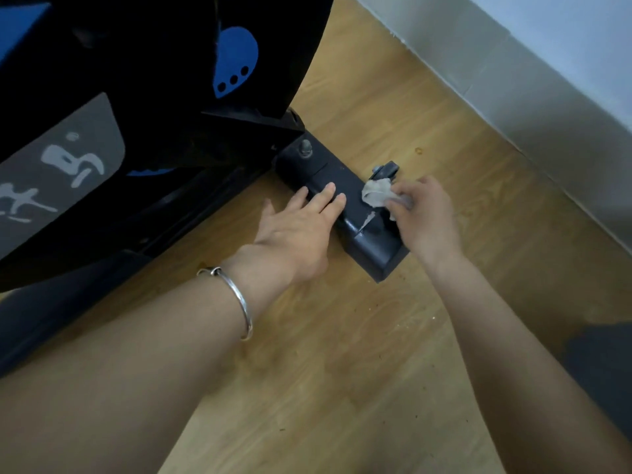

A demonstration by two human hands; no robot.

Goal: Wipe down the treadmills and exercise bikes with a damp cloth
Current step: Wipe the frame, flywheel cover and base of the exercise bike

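A black exercise bike with blue patches [143,97] fills the upper left. Its dark floor stabiliser bar [362,230] sticks out toward me across the wooden floor, with a bolt on top and a small transport wheel [388,171] at its far side. My left hand [301,227] lies flat with fingers spread, fingertips on the bar's top. My right hand [424,217] is closed around a crumpled pale grey cloth [376,193], pressing it onto the bar beside the wheel.
Wooden floor [342,336] with crumbs and specks surrounds the bar. A pale wall and skirting [513,80] run diagonally at the upper right. A dark shape [602,357] sits at the right edge. A silver bangle [236,299] circles my left wrist.
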